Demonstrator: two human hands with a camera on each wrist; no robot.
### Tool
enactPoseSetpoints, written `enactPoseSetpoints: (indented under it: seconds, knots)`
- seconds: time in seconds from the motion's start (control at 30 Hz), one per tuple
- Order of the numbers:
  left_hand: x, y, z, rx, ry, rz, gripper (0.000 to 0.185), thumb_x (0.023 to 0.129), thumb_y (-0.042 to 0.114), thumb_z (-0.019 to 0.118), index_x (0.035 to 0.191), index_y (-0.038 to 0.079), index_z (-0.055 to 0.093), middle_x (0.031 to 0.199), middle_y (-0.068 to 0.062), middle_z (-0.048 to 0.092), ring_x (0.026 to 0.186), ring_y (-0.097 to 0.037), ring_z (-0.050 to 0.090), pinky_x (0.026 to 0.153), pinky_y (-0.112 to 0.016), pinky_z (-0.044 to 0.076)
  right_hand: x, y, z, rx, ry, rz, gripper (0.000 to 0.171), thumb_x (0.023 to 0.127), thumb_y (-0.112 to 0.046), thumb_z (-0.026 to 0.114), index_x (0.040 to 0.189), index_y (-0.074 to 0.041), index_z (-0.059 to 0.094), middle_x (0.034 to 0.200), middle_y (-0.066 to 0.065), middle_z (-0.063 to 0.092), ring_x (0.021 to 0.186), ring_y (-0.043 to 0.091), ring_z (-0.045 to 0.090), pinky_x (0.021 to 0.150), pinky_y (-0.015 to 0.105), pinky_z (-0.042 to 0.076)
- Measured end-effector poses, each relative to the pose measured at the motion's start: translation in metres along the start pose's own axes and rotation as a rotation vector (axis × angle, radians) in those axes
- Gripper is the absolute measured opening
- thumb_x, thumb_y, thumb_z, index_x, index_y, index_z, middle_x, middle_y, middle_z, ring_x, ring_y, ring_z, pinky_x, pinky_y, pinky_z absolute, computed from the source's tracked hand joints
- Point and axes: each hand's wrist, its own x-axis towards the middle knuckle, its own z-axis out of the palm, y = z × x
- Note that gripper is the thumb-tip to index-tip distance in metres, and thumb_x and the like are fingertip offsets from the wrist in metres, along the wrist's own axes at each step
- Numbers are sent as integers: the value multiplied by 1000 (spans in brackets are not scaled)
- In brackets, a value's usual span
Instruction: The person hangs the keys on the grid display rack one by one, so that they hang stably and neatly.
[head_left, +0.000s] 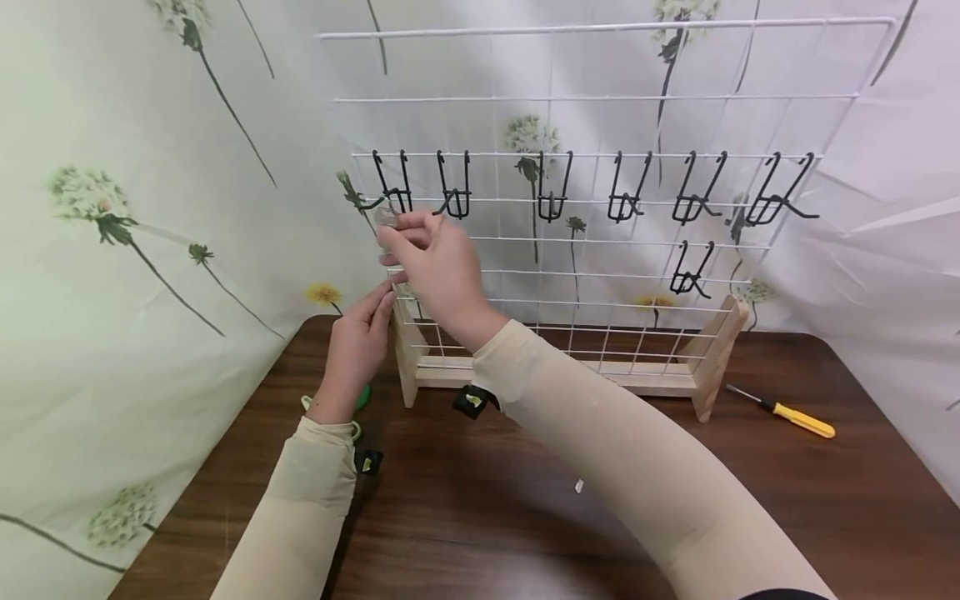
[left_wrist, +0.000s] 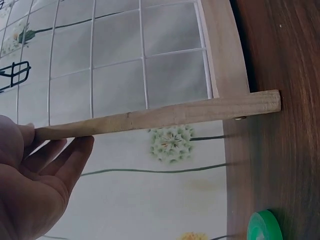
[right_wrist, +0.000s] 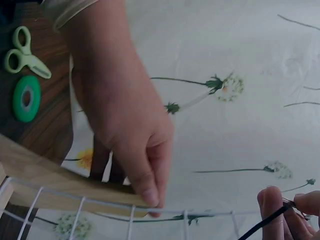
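My left hand [head_left: 358, 343] grips the upper end of the wooden side post [left_wrist: 150, 117] at the left of a white wire grid rack [head_left: 510, 271], thumb on one side and fingers on the other. Higher up, my right hand [head_left: 444, 268] pinches a small, shiny, see-through item [head_left: 386, 217] between thumb and fingertips; I cannot tell its kind. It is right at the tip of the leftmost black hook [head_left: 393, 198]. From the right wrist, that hook's arm [right_wrist: 265, 223] runs up to the fingertips.
Several more black hooks [head_left: 552, 200] hang along the grid, one [head_left: 687, 279] lower at the right. On the brown table lie a yellow-handled screwdriver [head_left: 802, 420], a small white scrap [head_left: 579, 486], light green scissors [right_wrist: 25, 56] and a green tape roll [right_wrist: 18, 102]. Flowered cloth [head_left: 187, 333] surrounds the table.
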Motion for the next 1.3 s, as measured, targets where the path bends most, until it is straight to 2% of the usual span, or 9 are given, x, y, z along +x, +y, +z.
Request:
enactPoseSetpoints:
  seconds: [0.17, 0.27, 0.47, 0.67, 0.73, 0.9, 0.97, 1.1, 1.3]
  knots:
    - [0, 3, 8, 0, -1, 14, 44, 116, 34, 50, 154, 14, 60, 155, -15, 61, 145, -35, 59, 119, -58, 50, -1, 15, -24, -57, -22, 26, 31, 108, -29, 67, 131, -8, 66, 127, 12, 79, 103, 25, 81, 83, 34, 67]
    - [1, 4, 10, -2, 3, 18, 44, 115, 34, 50, 153, 14, 61, 154, -14, 62, 143, -35, 61, 117, -57, 51, -8, 16, -43, -114, -27, 7, 36, 110, -33, 64, 138, -10, 64, 131, 11, 76, 100, 22, 79, 87, 33, 66]
    - [2, 5, 8, -3, 29, 37, 44, 115, 34, 51, 152, 13, 62, 154, -13, 61, 142, -35, 62, 117, -57, 51, -34, 6, -95, -193, -11, -72, 38, 112, -35, 59, 140, -9, 63, 131, 9, 75, 103, 24, 78, 95, 34, 65]
    - [3, 3, 3, 0, 37, 43, 44, 115, 34, 50, 154, 15, 60, 156, -12, 60, 144, -36, 60, 118, -58, 49, -66, 15, -144, -275, -16, -32, 39, 113, -37, 56, 139, -9, 62, 130, 10, 76, 111, 23, 77, 94, 37, 66]
    - [3, 2, 2, -1, 37, 42, 44, 115, 35, 50, 154, 15, 60, 156, -12, 59, 144, -36, 59, 118, -58, 49, -75, 26, -159, -321, -20, 3, 39, 113, -38, 57, 138, -9, 63, 127, 10, 77, 108, 22, 78, 92, 39, 66]
    - [4, -1, 2, 4, 42, 26, 45, 115, 37, 50, 154, 16, 60, 155, -12, 60, 144, -36, 60, 118, -58, 49, -93, 58, -189, -406, -30, 104, 38, 112, -34, 60, 137, -5, 63, 121, 17, 79, 98, 25, 80, 82, 33, 68]
    - [3, -1, 1, 7, 40, 17, 46, 115, 38, 50, 154, 17, 60, 155, -12, 60, 144, -36, 59, 119, -58, 49, -100, 71, -198, -419, -34, 139, 38, 112, -33, 60, 136, -3, 63, 119, 20, 79, 99, 26, 80, 79, 31, 68]
    - [3, -1, 2, 9, 38, 5, 46, 115, 39, 50, 154, 16, 60, 156, -11, 59, 145, -35, 58, 120, -57, 48, -112, 95, -211, -460, -51, 219, 39, 110, -33, 62, 135, -2, 64, 119, 21, 79, 100, 30, 81, 76, 34, 68]
    - [2, 0, 4, -4, 31, 1, 46, 115, 38, 51, 154, 16, 60, 157, -10, 59, 146, -34, 57, 121, -56, 47, -131, 124, -219, -537, -138, 410, 44, 106, -28, 69, 136, 4, 61, 108, 22, 79, 78, 22, 77, 66, 36, 65]
